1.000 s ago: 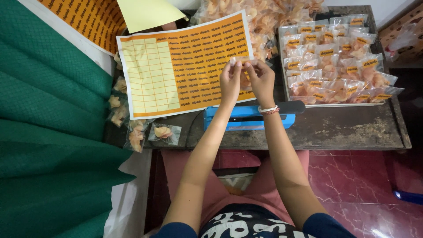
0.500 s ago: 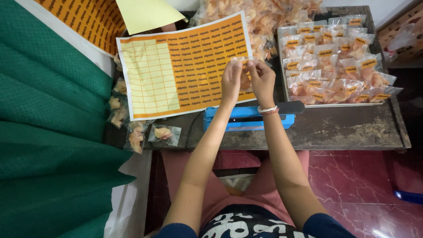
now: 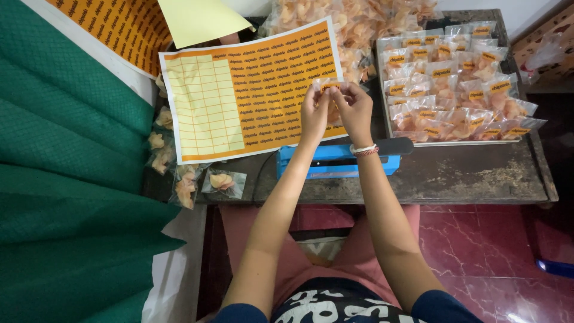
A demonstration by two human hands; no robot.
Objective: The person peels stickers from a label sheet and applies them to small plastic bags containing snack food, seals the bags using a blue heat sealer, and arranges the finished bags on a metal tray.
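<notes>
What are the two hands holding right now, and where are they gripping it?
Both the left hand and right hand pinch a small clear snack bag by its top edge, beside its orange sticker.

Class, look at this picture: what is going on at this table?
A seated person holds a small clear snack packet up in both hands, left hand and right hand, above a sheet of orange stickers. A blue heat sealer lies just below the wrists. To the right, a tray holds rows of labelled packets; a few unlabelled ones lie at the left.

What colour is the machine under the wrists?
Blue, with a black handle; the heat sealer shows in the head view.
</notes>
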